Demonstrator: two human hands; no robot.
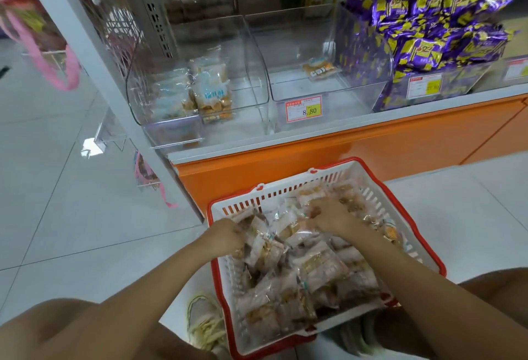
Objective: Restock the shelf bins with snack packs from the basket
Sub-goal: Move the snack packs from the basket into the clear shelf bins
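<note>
A white basket with a red rim point(285, 191) sits on the floor between my knees, full of clear-wrapped snack packs point(317, 271). My left hand point(227, 235) is closed on packs at the basket's left side. My right hand point(333, 215) is down among the packs near the far middle, fingers curled on them. On the shelf above, the left clear bin point(251, 54) holds a few blue-labelled packs point(211, 94). The middle clear bin point(337, 85) holds a single pack point(318, 69).
The right bin point(383, 96) is heaped with purple and yellow packs point(434, 25). An orange shelf base point(371, 154) runs behind the basket. A price tag point(304, 108) hangs on the middle bin. Pink straps point(61, 65) hang at the left over the tiled floor.
</note>
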